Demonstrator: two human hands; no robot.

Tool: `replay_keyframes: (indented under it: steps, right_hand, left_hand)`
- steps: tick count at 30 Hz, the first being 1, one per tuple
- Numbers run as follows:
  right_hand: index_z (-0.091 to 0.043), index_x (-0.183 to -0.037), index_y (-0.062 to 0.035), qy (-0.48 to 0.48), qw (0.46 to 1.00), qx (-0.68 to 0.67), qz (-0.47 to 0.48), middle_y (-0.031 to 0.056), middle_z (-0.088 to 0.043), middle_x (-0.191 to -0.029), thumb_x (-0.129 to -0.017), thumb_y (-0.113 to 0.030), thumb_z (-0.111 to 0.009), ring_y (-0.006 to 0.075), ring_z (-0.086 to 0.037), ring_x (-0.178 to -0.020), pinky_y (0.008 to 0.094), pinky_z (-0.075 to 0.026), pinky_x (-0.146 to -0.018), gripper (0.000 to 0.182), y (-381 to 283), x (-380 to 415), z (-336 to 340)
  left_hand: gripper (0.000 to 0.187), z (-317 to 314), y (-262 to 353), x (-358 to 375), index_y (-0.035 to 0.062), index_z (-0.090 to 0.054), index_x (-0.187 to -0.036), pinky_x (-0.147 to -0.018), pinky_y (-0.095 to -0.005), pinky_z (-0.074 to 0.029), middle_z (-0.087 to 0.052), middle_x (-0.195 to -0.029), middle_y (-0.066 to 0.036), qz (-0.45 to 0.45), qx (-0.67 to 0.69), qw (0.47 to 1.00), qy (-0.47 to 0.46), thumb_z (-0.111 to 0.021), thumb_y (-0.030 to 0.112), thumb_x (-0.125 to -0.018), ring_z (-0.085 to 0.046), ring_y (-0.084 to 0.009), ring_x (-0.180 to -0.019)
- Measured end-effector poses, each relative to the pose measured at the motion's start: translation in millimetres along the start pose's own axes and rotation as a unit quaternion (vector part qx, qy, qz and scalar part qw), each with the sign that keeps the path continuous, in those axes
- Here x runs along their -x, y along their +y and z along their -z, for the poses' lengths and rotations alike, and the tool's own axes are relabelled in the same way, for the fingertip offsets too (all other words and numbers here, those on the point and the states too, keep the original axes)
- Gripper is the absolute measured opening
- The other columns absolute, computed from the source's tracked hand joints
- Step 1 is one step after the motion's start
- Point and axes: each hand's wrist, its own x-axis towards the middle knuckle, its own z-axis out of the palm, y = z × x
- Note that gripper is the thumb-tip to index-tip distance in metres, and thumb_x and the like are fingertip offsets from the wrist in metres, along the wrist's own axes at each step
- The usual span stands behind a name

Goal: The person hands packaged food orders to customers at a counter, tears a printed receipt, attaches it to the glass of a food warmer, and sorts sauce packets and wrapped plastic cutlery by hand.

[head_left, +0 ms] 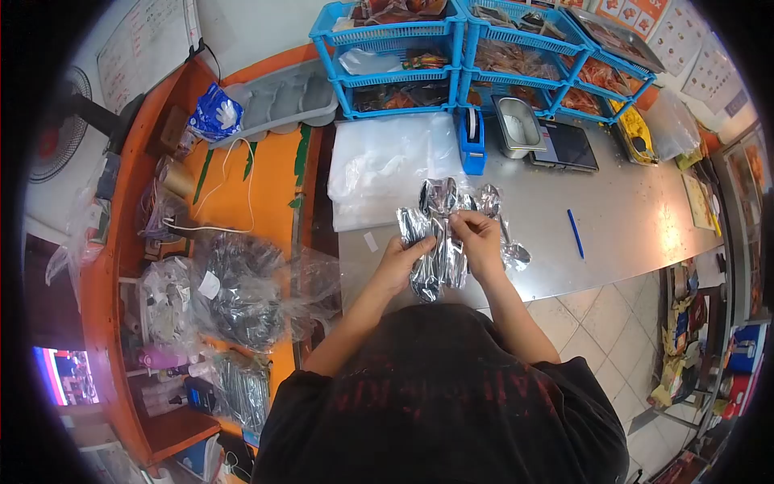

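Observation:
My left hand (405, 260) is closed around a bundle of wrapped cutlery (425, 286) at the front edge of the steel table (556, 234). Beside it, my right hand (477, 234) pinches at the shiny wrapped spoons (439, 194) near their upper part. The wrapping is clear and glossy, so single pieces are hard to tell apart. Just to the right of my right hand lie more spoons, one with its bowl (516, 257) near the table's edge and another (488, 198) farther back.
Clear plastic bags (395, 165) lie behind my hands, with a blue tape dispenser (472, 145), a metal container (518, 129) and a tablet (564, 147) to their right. Blue racks (395, 78) stand at the back. A blue pen (575, 234) lies right; an orange shelf (222, 189) stands left.

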Motion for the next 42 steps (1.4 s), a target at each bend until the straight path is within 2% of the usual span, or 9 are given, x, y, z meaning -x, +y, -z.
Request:
replay_keyframes:
  steps: [7, 10, 17, 21, 22, 26, 31, 33, 42]
  right_hand:
    - [-0.058, -0.087, 0.0039, 0.116, 0.987, 0.110, 0.003, 0.0033, -0.054, -0.061, -0.083, -0.012, -0.051, 0.0102, -0.049, -0.056, 0.0252, -0.039, -0.053, 0.018, 25.6, -19.4, 36.2]
    - [-0.053, -0.101, 0.0008, 0.164, 0.768, 0.607, 0.122, 0.0198, -0.054, -0.090, -0.080, -0.026, -0.053, 0.0293, -0.050, -0.087, 0.0376, -0.036, -0.078, 0.034, 32.8, -18.9, 43.3]
    - [-0.053, -0.088, -0.0006, 0.008, 0.998, -0.050, -0.047, 0.0053, -0.057, -0.079, -0.081, -0.016, -0.055, 0.0187, -0.053, -0.073, 0.0269, -0.040, -0.066, 0.017, 7.4, -3.6, 2.0]
    - [-0.052, -0.091, 0.0005, 0.105, 0.945, 0.309, -0.027, 0.0082, -0.057, -0.080, -0.083, -0.018, -0.052, 0.0230, -0.053, -0.071, 0.0294, -0.041, -0.064, 0.021, 14.0, -18.9, 35.4]
    - [-0.049, -0.101, 0.0007, 0.131, 0.799, 0.578, 0.099, 0.0143, -0.055, -0.095, -0.083, -0.019, -0.052, 0.0255, -0.054, -0.084, 0.0316, -0.041, -0.069, 0.027, 27.9, -17.3, 38.5]
    - [-0.049, -0.103, -0.0026, -0.028, 1.000, -0.001, -0.012, 0.0076, -0.052, -0.092, -0.084, -0.020, -0.052, 0.0147, -0.051, -0.079, 0.0271, -0.042, -0.067, 0.026, -1.6, -0.1, -0.1]
    - [-0.048, -0.090, -0.0058, 0.119, 0.968, -0.220, -0.013, -0.0007, -0.050, -0.074, -0.086, -0.014, -0.049, 0.0058, -0.045, -0.062, 0.0209, -0.038, -0.056, 0.010, -10.2, -19.0, 8.7]
    - [-0.048, -0.093, -0.0050, 0.083, 0.969, 0.230, -0.033, 0.0002, -0.051, -0.077, -0.085, -0.015, -0.050, 0.0065, -0.047, -0.067, 0.0211, -0.040, -0.062, 0.014, 25.3, -31.4, 56.4]
    - [-0.054, -0.083, -0.0034, -0.137, 0.988, 0.004, -0.065, -0.0015, -0.051, -0.067, -0.075, -0.010, -0.063, 0.0053, -0.046, -0.058, 0.0187, -0.037, -0.052, 0.014, 14.0, 13.6, -11.6]
  left_hand:
    - [0.016, 7.2, -3.6, -6.0, 0.0004, -0.056, -0.091, -0.059, -0.0265, -0.049, -0.060, -0.079, -0.005, -0.060, -0.024, 0.995, 0.073, -0.060, 0.007, -0.077, -0.059, -0.0137, -0.068]
    - [0.017, 5.9, -2.1, -5.0, 0.0005, -0.056, -0.091, -0.059, -0.0272, -0.049, -0.060, -0.079, -0.005, -0.059, -0.021, 0.995, 0.074, -0.061, 0.007, -0.076, -0.059, -0.0139, -0.068]
    - [0.018, 4.9, -6.3, -7.5, 0.0005, -0.056, -0.091, -0.056, -0.0273, -0.049, -0.060, -0.081, -0.007, -0.089, -0.071, 0.991, 0.065, -0.060, 0.013, -0.079, -0.059, -0.0148, -0.067]
    - [0.019, 4.6, 0.5, -3.9, -0.0013, -0.058, -0.086, -0.054, -0.0252, -0.048, -0.061, -0.077, -0.008, -0.026, 0.001, 0.998, 0.061, -0.061, 0.016, -0.078, -0.060, -0.0154, -0.066]
    - [0.020, 4.2, -0.6, -4.6, -0.0014, -0.058, -0.085, -0.052, -0.0253, -0.048, -0.061, -0.076, -0.008, -0.026, -0.001, 0.998, 0.055, -0.061, 0.017, -0.079, -0.060, -0.0162, -0.064]
    - [0.020, 2.2, -4.1, -4.6, -0.0015, -0.056, -0.092, -0.053, -0.0250, -0.048, -0.060, -0.080, -0.010, 0.016, -0.068, 0.997, 0.017, -0.056, 0.016, -0.081, -0.059, -0.0172, -0.066]
    - [0.041, 19.8, -4.6, -7.3, -0.0043, -0.043, -0.115, -0.071, -0.0354, -0.049, -0.054, -0.103, -0.016, 0.048, 0.121, 0.991, -0.037, -0.037, 0.027, -0.088, -0.058, -0.0258, -0.085]
    - [0.044, 22.5, -1.7, -7.6, -0.0046, -0.038, -0.119, -0.084, -0.0393, -0.044, -0.051, -0.111, -0.017, 0.046, 0.159, 0.982, -0.087, -0.030, 0.027, -0.089, -0.052, -0.0284, -0.099]
    - [0.023, 10.6, -5.3, -12.4, 0.0004, -0.052, -0.101, -0.076, -0.0301, -0.045, -0.058, -0.093, -0.007, -0.023, 0.037, 0.998, 0.050, -0.049, 0.018, -0.086, -0.056, -0.0138, -0.084]
